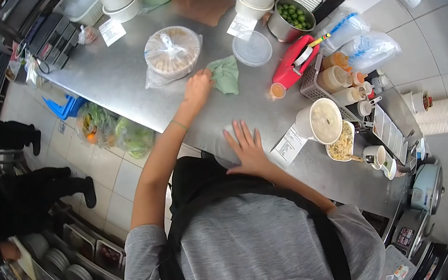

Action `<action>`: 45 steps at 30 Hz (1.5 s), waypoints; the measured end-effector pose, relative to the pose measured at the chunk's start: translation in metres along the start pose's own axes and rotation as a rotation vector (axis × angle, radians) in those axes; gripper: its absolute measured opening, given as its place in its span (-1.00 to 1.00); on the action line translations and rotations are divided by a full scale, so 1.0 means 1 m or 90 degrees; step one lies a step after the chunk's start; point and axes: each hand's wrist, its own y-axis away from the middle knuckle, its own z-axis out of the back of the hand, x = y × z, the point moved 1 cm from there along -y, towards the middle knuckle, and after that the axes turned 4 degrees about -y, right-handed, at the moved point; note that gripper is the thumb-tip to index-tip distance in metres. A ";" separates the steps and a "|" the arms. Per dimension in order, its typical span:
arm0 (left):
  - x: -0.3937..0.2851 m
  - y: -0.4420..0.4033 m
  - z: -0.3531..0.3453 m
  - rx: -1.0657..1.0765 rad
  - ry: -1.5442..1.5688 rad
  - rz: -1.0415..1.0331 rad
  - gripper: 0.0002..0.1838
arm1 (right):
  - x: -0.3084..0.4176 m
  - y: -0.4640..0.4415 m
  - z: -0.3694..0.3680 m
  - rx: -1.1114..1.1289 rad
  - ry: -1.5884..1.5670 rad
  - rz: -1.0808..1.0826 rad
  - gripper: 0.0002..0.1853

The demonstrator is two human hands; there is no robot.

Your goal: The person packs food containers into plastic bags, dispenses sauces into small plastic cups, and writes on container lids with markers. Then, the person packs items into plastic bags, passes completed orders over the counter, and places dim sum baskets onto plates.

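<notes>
Left hand: clenched on one side of cloth, mid-surface; the rest lies loose.
Right hand: fingers spread, palm down at the near edge, probably bracing the body.
Bag: just left of cloth, knotted on top, presumably keeping its contents in.
Lid: flat, between cloth and far edge.
Limes: far edge, in pot, likely against rolling.
Slip: beside tub, perhaps labelling it.

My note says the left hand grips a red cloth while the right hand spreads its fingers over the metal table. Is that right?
Not quite: the head view shows the left hand gripping a green cloth, not a red one. The right hand over the metal table stands.
</notes>
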 end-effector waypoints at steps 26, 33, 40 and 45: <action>0.108 0.257 -0.201 -0.155 0.374 0.600 -0.78 | -0.055 -0.145 0.045 -0.171 -0.268 -0.119 -0.53; 0.168 0.187 -0.202 0.130 -0.054 0.588 -0.65 | 0.067 -0.035 -0.078 0.637 -0.609 -0.029 -0.70; 0.175 0.176 -0.187 -0.011 -0.168 0.087 -0.86 | -0.062 -0.038 -0.267 0.202 -0.293 -0.157 -0.63; 0.175 0.165 -0.186 0.139 -0.088 0.240 -0.79 | -0.100 -0.071 -0.313 0.035 -0.745 -0.614 -0.54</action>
